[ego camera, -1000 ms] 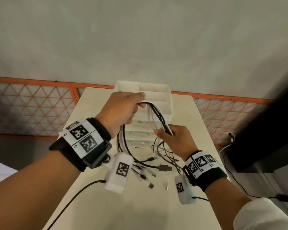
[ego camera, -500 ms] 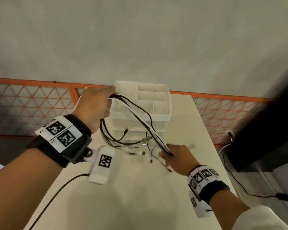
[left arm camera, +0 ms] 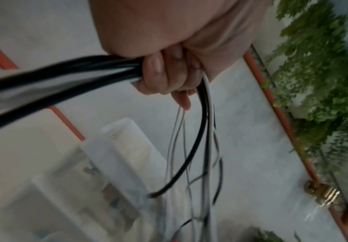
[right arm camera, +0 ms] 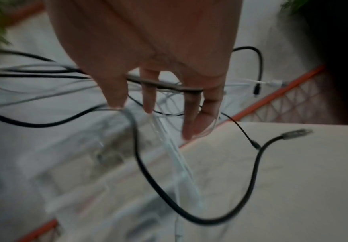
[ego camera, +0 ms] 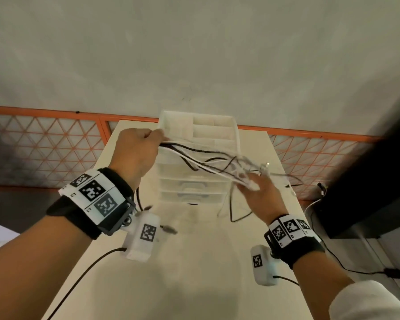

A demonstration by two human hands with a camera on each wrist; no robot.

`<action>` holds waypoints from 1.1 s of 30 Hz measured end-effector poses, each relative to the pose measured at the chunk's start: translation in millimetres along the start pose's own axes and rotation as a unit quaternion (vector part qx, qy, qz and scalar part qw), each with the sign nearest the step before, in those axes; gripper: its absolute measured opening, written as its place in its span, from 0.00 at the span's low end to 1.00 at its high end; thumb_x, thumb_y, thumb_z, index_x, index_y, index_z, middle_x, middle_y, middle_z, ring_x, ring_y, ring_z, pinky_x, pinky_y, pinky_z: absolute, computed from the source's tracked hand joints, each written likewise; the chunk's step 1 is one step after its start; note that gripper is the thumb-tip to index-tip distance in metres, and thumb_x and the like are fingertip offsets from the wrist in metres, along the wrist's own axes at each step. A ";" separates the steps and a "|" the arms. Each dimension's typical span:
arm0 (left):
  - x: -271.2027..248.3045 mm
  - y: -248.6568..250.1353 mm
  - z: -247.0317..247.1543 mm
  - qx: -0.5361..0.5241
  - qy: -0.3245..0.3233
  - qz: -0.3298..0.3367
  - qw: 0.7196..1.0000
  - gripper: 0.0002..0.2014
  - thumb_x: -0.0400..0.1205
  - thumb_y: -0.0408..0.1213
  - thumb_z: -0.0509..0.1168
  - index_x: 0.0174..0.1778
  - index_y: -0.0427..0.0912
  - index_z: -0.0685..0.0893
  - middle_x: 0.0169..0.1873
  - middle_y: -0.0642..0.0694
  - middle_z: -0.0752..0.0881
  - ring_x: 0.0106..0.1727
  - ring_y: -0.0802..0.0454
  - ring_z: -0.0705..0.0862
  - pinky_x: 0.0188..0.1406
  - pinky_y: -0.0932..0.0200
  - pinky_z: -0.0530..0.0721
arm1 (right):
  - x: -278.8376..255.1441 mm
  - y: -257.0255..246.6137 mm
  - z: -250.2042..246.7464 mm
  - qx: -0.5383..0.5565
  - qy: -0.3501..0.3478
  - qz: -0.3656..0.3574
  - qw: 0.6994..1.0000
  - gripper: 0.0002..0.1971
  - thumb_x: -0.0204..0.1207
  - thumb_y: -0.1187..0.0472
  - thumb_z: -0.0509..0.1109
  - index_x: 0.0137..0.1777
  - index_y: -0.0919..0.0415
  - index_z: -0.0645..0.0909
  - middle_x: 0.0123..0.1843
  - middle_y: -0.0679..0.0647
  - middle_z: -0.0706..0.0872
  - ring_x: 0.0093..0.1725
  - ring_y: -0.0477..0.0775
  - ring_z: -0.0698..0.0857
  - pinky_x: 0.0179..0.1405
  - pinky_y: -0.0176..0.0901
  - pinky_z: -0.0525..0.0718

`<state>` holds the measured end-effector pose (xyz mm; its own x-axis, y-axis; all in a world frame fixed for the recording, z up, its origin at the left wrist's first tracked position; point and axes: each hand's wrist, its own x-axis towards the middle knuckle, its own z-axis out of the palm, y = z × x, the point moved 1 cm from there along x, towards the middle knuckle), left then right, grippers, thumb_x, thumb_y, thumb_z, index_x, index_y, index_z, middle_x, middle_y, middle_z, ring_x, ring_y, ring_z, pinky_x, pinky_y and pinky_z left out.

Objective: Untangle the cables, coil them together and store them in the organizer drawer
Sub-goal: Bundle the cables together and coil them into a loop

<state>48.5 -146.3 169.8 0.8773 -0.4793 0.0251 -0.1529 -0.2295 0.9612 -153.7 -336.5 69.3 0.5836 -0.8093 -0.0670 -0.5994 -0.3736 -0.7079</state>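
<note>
The person stands at the untangling and gathering step. The left hand point(ego camera: 138, 153) has its fingers point(left arm camera: 158, 73) curled tight round one end of the cables point(ego camera: 208, 162), a mixed black and white bunch that leaves the fist toward 3 o'clock in the head view. In the left wrist view several strands also hang down from the fist toward 6 o'clock, loose and separate.

The right hand point(ego camera: 259, 192) sits at the other end of the bunch, at about 4 o'clock from the left hand. Its fingers point(right arm camera: 191, 117) are nearly straight and spread, with strands running across and between them; it combs or supports the cables rather than clasping them. Loose ends and plugs dangle below and beyond it, among them a black lead with a metal plug point(right arm camera: 297, 133) that hangs free above the bench point(ego camera: 194, 262).

The cables are held up in the air between the two hands, in front of the organizer point(ego camera: 199, 162), a white set of drawers at 12 o'clock on the bench. Its drawers look shut, though blur makes this uncertain.

Judged from this, the strands are partly aligned but not coiled. The next move likely calls for the right hand to close on the gathered strands, draw them straight, and fold them back toward the left fist in loops. A drawer must then be opened. Dangling plugs could snag as the loops form.
</note>
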 end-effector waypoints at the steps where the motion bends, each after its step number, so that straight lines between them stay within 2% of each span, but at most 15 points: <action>1: -2.3 6.3 2.8 -0.022 -0.001 0.020 1.000 0.18 0.84 0.42 0.64 0.34 0.35 0.88 0.17 0.52 0.70 0.18 0.54 0.64 0.24 0.60 0.62 | -0.4 12.1 6.1 -0.031 -0.039 0.033 0.998 0.20 0.79 0.45 0.73 0.70 0.44 0.82 0.74 0.55 0.83 0.63 0.57 0.88 0.66 0.46 0.83; 3: -8.8 19.1 10.8 -0.056 -0.005 0.062 0.997 0.16 0.85 0.43 0.65 0.32 0.46 0.90 0.19 0.50 0.73 0.17 0.57 0.64 0.22 0.62 0.63 | -4.5 29.8 22.6 -0.034 -0.133 0.086 0.987 0.27 0.78 0.48 0.75 0.77 0.46 0.76 0.60 0.56 0.91 0.41 0.54 0.94 0.48 0.51 0.92; 5: -13.1 25.6 19.9 -0.074 -0.006 0.086 0.994 0.17 0.85 0.44 0.65 0.31 0.48 0.90 0.23 0.45 0.74 0.17 0.58 0.64 0.23 0.61 0.63 | -5.2 35.5 34.6 -0.046 -0.186 0.093 0.977 0.33 0.80 0.50 0.73 0.84 0.46 0.67 0.60 0.58 0.92 0.29 0.50 0.93 0.38 0.47 0.92; 7: -12.7 25.3 25.8 -0.054 -0.018 0.086 0.995 0.16 0.86 0.43 0.64 0.34 0.46 0.91 0.18 0.52 0.73 0.16 0.60 0.65 0.24 0.59 0.64 | -4.2 30.5 36.3 -0.036 -0.165 0.091 0.981 0.31 0.84 0.47 0.67 0.85 0.48 0.63 0.51 0.56 0.94 0.27 0.45 0.87 0.42 0.46 0.88; 9: -8.4 21.6 26.6 0.003 -0.034 0.071 0.997 0.17 0.86 0.43 0.63 0.36 0.42 0.91 0.11 0.57 0.71 0.14 0.60 0.68 0.26 0.58 0.65 | -0.7 21.1 26.5 0.010 -0.101 0.071 0.992 0.25 0.88 0.44 0.58 0.83 0.48 0.67 0.39 0.51 0.93 0.31 0.42 0.80 0.49 0.50 0.82; 12: 0.8 6.7 23.4 0.063 -0.017 0.039 0.997 0.21 0.83 0.41 0.64 0.24 0.37 0.79 0.16 0.51 0.70 0.19 0.52 0.67 0.31 0.57 0.68 | -0.5 -2.9 -2.6 0.116 -0.006 0.017 0.993 0.22 0.89 0.42 0.52 0.80 0.41 0.70 0.51 0.51 0.92 0.29 0.42 0.77 0.45 0.47 0.80; 14: 2.4 -1.9 22.5 0.090 0.002 0.016 0.996 0.20 0.82 0.40 0.64 0.24 0.38 0.71 0.21 0.44 0.68 0.23 0.47 0.65 0.31 0.54 0.66 | -2.8 -18.7 -25.0 0.181 0.050 -0.009 0.982 0.23 0.87 0.39 0.55 0.80 0.37 0.68 0.57 0.52 0.88 0.29 0.46 0.79 0.48 0.49 0.82; 16: 3.3 -5.1 20.4 0.083 0.025 0.005 0.996 0.20 0.81 0.40 0.64 0.23 0.39 0.71 0.22 0.44 0.68 0.23 0.47 0.65 0.30 0.55 0.66 | -4.5 -22.5 -37.2 0.177 0.073 -0.030 0.981 0.25 0.83 0.36 0.60 0.79 0.34 0.68 0.60 0.49 0.85 0.29 0.52 0.86 0.42 0.46 0.84; 18: 5.9 -2.3 15.2 0.050 0.062 0.011 0.997 0.23 0.81 0.39 0.65 0.18 0.42 0.72 0.19 0.47 0.70 0.22 0.49 0.66 0.28 0.58 0.66 | -4.1 -7.1 -32.8 0.087 0.060 -0.022 0.994 0.29 0.79 0.34 0.66 0.79 0.36 0.68 0.63 0.45 0.81 0.35 0.55 0.92 0.38 0.46 0.88; 21: 7.8 8.5 10.2 -0.019 0.078 0.041 0.996 0.18 0.82 0.39 0.65 0.24 0.49 0.84 0.15 0.56 0.77 0.19 0.60 0.73 0.28 0.62 0.69 | -8.3 31.8 -3.6 -0.044 -0.005 0.035 0.998 0.32 0.73 0.31 0.71 0.74 0.42 0.74 0.63 0.42 0.88 0.50 0.56 0.93 0.55 0.53 0.90; 23: 3.2 15.5 12.3 -0.044 0.072 0.062 0.995 0.14 0.84 0.40 0.65 0.33 0.48 0.88 0.13 0.60 0.78 0.17 0.66 0.74 0.28 0.63 0.69 | -11.2 47.6 21.7 -0.128 -0.059 0.052 0.989 0.28 0.80 0.34 0.64 0.76 0.46 0.73 0.68 0.44 0.88 0.66 0.59 0.87 0.70 0.55 0.81; 25: 0.4 18.7 15.1 -0.055 0.059 0.068 0.994 0.13 0.85 0.42 0.63 0.37 0.47 0.89 0.11 0.63 0.76 0.16 0.68 0.73 0.29 0.63 0.68 | -10.0 50.3 39.6 -0.168 -0.102 0.072 0.978 0.27 0.85 0.35 0.52 0.79 0.45 0.70 0.72 0.51 0.86 0.72 0.65 0.82 0.75 0.59 0.72; 29: 6.8 14.8 11.5 -0.029 0.019 0.060 0.998 0.14 0.85 0.43 0.63 0.37 0.48 0.90 0.09 0.59 0.69 0.16 0.60 0.65 0.25 0.59 0.63 | -4.4 26.8 30.9 -0.019 -0.128 0.102 0.986 0.41 0.76 0.23 0.32 0.83 0.37 0.64 0.73 0.62 0.84 0.56 0.64 0.90 0.68 0.57 0.76; 31: 8.6 6.2 9.6 0.003 -0.002 0.056 0.998 0.13 0.85 0.44 0.64 0.40 0.47 0.91 0.09 0.60 0.70 0.20 0.59 0.66 0.26 0.59 0.63 | -3.8 4.1 14.5 0.042 -0.108 0.047 0.992 0.41 0.77 0.25 0.28 0.83 0.34 0.65 0.71 0.64 0.83 0.45 0.57 0.92 0.59 0.52 0.77; 33: 5.6 -4.4 10.2 0.033 -0.018 0.045 0.998 0.12 0.85 0.45 0.65 0.45 0.47 0.93 0.09 0.61 0.72 0.19 0.60 0.69 0.27 0.59 0.65 | -5.2 -22.5 -2.6 0.139 -0.053 -0.015 0.989 0.40 0.76 0.26 0.30 0.79 0.30 0.70 0.68 0.58 0.83 0.43 0.54 0.92 0.49 0.48 0.78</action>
<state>49.4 -156.6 162.8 0.8423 -0.5297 0.1003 -0.2615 -0.2387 0.9352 -144.7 -325.0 87.5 0.6619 -0.7419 -0.1072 -0.4158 -0.2444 -0.8760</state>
